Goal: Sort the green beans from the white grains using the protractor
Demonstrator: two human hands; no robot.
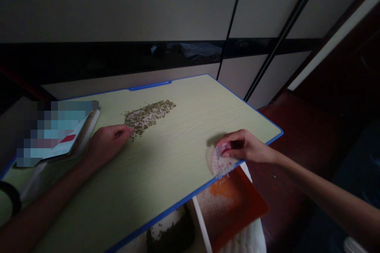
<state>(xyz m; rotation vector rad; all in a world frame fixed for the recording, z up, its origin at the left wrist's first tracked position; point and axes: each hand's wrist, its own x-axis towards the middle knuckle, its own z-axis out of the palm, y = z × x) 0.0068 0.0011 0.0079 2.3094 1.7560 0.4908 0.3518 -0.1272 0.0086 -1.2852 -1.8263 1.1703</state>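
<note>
My right hand [242, 146] grips a clear plastic piece with a curved rim and pink marks [218, 160], held tilted at the table's front edge. White grains [227, 169] lie by its lower rim, and some are dropping over the edge toward the orange tray [252, 201] below, which holds more pale grains. My left hand [111, 138] rests on the table, thumb and finger pinched at the near left end of a spread of small green beans mixed with white grains [148, 116]. Whatever is between those fingertips is too small to make out.
The pale yellow folding table [178, 158] has a blue rim. A phone or tablet [63, 142], partly blurred out, leans at the left. Below the front edge, a white container [157, 229] holds dark green beans beside the orange tray. Cabinet doors [118, 4] stand behind.
</note>
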